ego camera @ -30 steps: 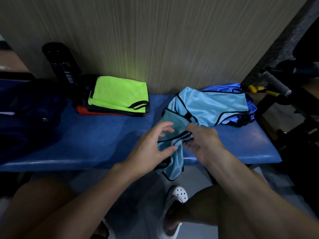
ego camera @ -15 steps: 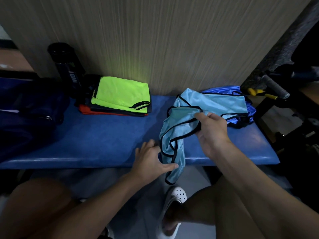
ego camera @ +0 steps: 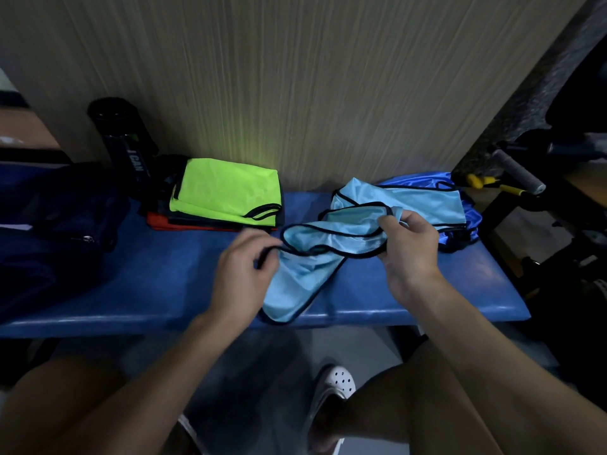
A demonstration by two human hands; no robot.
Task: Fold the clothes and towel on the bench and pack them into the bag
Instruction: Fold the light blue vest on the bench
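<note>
Blue padded vinyl covers the long counter, smooth and faintly glossy, set against a wood-grain wall. At its left end slumps the dark navy fabric bag, a zip pull showing (whether it is open I cannot tell). Beside it sits a stack of folded garments topped in neon green, and at the right end lies a heap of royal-blue satin cloth with more pale blue on top. Between them, at the counter's front edge, is the pale-blue mesh bib, partly draped over the edge and partly lifted. The left hand pinches the bib's black edging between thumb and curled fingers. The right hand has its fingers curled round the bunched opposite end. Judging by its drape, the bib is very light, limp and slippery, so it will hardly hold a crease unaided. The stitched edging at the shoulders looks the firmest place to take hold, pulled taut before laying flat.
</note>
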